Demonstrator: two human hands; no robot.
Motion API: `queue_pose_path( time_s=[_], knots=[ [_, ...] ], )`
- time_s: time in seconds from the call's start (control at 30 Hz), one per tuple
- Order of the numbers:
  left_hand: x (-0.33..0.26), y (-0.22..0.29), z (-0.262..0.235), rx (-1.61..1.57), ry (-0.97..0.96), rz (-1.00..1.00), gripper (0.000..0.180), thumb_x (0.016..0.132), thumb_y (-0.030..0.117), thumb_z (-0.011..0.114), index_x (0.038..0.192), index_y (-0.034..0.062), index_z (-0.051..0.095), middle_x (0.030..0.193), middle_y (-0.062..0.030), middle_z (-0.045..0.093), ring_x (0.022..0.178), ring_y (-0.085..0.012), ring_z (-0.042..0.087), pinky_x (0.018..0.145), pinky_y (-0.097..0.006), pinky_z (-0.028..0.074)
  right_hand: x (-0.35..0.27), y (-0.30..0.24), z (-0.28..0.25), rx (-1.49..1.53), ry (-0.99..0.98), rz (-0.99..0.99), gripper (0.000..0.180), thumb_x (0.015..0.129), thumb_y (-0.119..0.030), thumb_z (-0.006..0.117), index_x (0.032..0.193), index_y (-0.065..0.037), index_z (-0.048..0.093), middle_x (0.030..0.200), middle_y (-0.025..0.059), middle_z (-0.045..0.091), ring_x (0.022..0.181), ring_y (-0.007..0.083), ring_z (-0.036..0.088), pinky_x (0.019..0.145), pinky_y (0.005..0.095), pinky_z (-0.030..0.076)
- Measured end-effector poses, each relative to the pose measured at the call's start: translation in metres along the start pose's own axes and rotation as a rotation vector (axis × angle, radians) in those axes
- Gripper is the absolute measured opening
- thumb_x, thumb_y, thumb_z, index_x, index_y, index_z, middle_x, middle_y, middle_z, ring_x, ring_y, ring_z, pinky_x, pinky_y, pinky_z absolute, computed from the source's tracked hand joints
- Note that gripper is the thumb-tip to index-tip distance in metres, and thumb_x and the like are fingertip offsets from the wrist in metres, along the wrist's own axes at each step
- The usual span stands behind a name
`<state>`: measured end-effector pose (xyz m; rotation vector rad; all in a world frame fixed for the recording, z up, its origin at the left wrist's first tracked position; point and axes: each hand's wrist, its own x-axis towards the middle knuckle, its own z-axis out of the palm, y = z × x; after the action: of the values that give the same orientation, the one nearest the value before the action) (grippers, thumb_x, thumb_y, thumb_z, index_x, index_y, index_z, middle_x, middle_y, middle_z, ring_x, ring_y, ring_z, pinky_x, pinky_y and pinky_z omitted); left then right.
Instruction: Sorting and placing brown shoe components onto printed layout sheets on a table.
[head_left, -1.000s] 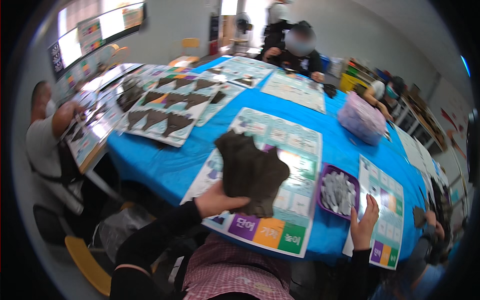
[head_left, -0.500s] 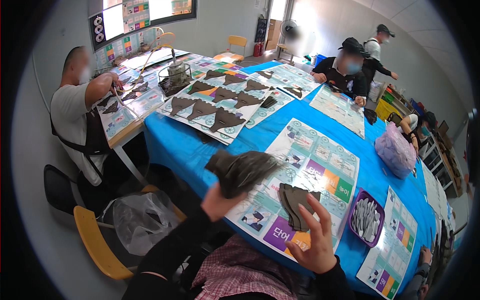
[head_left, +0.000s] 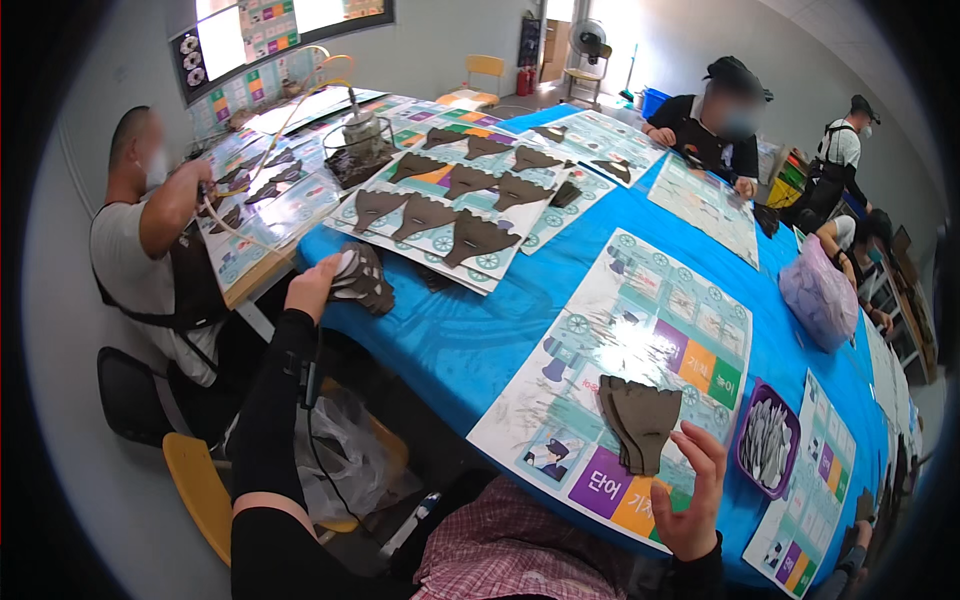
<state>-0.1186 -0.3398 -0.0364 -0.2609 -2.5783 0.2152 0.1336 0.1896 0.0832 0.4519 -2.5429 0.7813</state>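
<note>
Head view shows the person's left hand (head_left: 318,282) stretched out toward ten o'clock, its fingers closed around a fanned stack of dark brown cut pieces (head_left: 362,280) held at the near-left edge of the blue-covered desk (head_left: 480,335). The right hand (head_left: 697,490), low at five o'clock, is half open, with fingertips pinching the lower right edge of a second small stack of the same brown fan-shaped pieces (head_left: 640,420) that rests on a printed poster sheet (head_left: 640,340). These pieces look thin, flat and light, like cut leather or stiff felt: they hold their shape in the fan yet would probably flex and slide over one another, so a stack is best pinched near the narrow end with the thumb on top, keeping the layers squared. Just to the right of the second stack, at three o'clock from it, sits a purple tray (head_left: 768,440) of small pale bits. More brown pieces lie spread in rows on another poster sheet (head_left: 440,215) further up the desk, toward twelve o'clock. Other people sit around the desk, well apart from both hands.
</note>
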Motion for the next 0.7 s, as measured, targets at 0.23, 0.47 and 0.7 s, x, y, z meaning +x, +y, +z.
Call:
queue_pose_path(
  time_s=[0.23,0.47,0.7],
  knots=[
    [0.012,-0.004,0.0,-0.254,-0.206,0.0,0.07,0.072,-0.004,0.058,0.135,0.0176,0.035,0.119,-0.008,0.054,0.1,-0.0301,0.056,0.084,-0.041,0.046,-0.017,0.02,-0.013,-0.023,0.101,0.117,0.042,0.08,-0.008,0.054,0.12,0.0,0.045,0.125,0.0184,0.044,0.109,0.0293,0.048,0.092,0.0376,0.04],
    [0.017,0.016,-0.001,-0.173,-0.344,-0.308,0.086,0.068,-0.006,0.062,0.141,0.0233,0.027,0.128,-0.0066,0.048,0.116,-0.0292,0.046,0.095,-0.043,0.04,-0.028,0.032,-0.024,-0.019,0.182,0.154,0.05,0.071,0.007,0.056,0.119,0.0,0.046,0.123,0.0188,0.045,0.109,0.0304,0.048,0.09,0.037,0.042],
    [-0.004,0.026,-0.005,-0.249,-0.193,-0.449,0.111,0.062,-0.004,0.067,0.146,0.0265,0.002,0.149,-0.01,0.018,0.136,-0.0304,0.022,0.107,-0.051,0.023,-0.05,0.038,-0.039,-0.096,0.229,0.211,0.043,0.076,0.004,0.054,0.119,0.001,0.046,0.121,0.0181,0.046,0.108,0.0296,0.049,0.091,0.0366,0.041]
  ],
)
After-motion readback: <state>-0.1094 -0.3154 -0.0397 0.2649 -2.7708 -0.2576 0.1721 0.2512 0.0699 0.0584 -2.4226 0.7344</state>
